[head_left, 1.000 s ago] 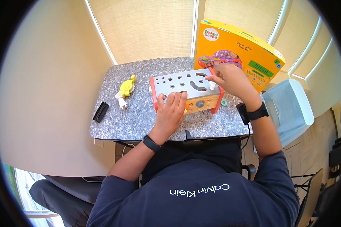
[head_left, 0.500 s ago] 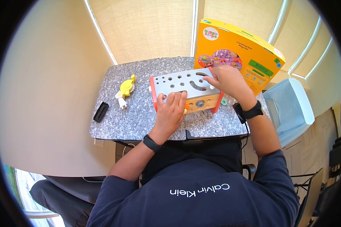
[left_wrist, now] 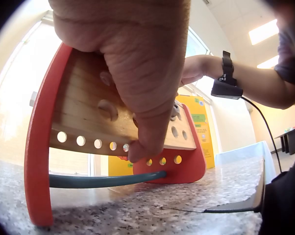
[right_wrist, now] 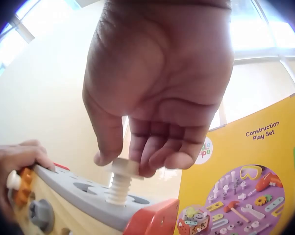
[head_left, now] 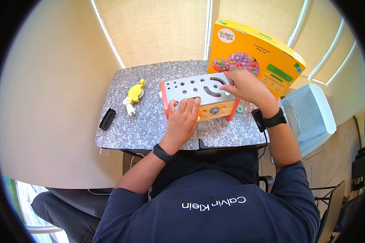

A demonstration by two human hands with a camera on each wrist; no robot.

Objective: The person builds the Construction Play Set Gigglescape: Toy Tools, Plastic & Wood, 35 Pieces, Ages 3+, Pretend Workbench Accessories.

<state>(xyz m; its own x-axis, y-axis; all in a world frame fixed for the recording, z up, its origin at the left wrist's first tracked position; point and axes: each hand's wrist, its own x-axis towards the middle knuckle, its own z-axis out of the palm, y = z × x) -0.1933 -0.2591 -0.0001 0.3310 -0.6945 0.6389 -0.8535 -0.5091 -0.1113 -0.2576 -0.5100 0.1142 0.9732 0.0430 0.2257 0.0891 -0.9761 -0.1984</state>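
Observation:
A wooden toy toolbox (head_left: pixel 182 97) with a grey, holed top and red end panels stands on the speckled table. My left hand (head_left: pixel 183 119) grips its near long side, fingers over the top edge and thumb against the wooden side (left_wrist: pixel 84 105). At the right end of the top, a white toy bolt (right_wrist: pixel 120 188) stands upright, its thread partly showing above the surface. My right hand (head_left: pixel 249 87) pinches the bolt's head between thumb and fingers, as the right wrist view shows. A grey screw head (right_wrist: pixel 41 215) and an orange piece (right_wrist: pixel 25 183) sit on the toolbox's side.
Behind on the right stands a yellow play set box (head_left: pixel 247 52). Left of the toolbox lie a yellow-and-white toy piece (head_left: pixel 134 95) and a black case (head_left: pixel 108 120). A teal piece (head_left: pixel 239 109) peeks out at the right end. A lined bin (head_left: pixel 312 117) stands right of the table.
My right hand has shifted and turned slightly at the bolt, and less of the bolt shows in the head view than one second ago. My left hand and the toolbox have stayed put.

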